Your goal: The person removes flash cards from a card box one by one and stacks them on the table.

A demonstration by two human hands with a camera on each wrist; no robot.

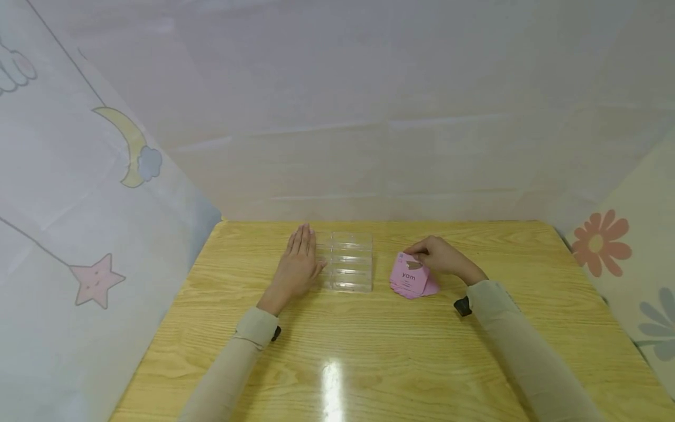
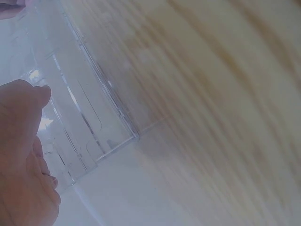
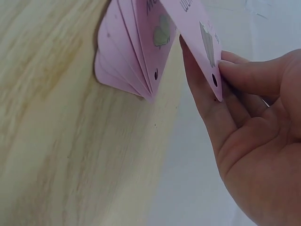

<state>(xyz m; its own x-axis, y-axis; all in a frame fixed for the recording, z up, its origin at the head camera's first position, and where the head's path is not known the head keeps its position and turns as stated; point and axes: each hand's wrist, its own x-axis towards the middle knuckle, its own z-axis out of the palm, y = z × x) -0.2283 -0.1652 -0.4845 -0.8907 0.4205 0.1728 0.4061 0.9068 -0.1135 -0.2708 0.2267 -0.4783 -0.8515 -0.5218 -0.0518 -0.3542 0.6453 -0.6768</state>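
A clear plastic divided box [image 1: 352,262] with several slots lies on the wooden table. Along its left side rests my left hand [image 1: 296,266], fingers straight and pointing away from me; in the left wrist view the thumb [image 2: 28,96] lies over the transparent plastic. To the right of the box, my right hand [image 1: 442,257] pinches a pink card [image 1: 411,274] printed "yam" by its far corner, thumb on the printed face. Under it a fanned pile of pink cards [image 3: 123,52] lies on the table. In the right wrist view the held card is tilted up, apart from the pile at its near corner.
The wooden table [image 1: 337,334] reaches back to a pale cloth wall [image 1: 369,158]. Printed side sheets stand left and right, with a moon [image 1: 129,143], a star [image 1: 98,279] and a red flower [image 1: 601,243]. Dark bands [image 1: 463,306] sit at both cuffs.
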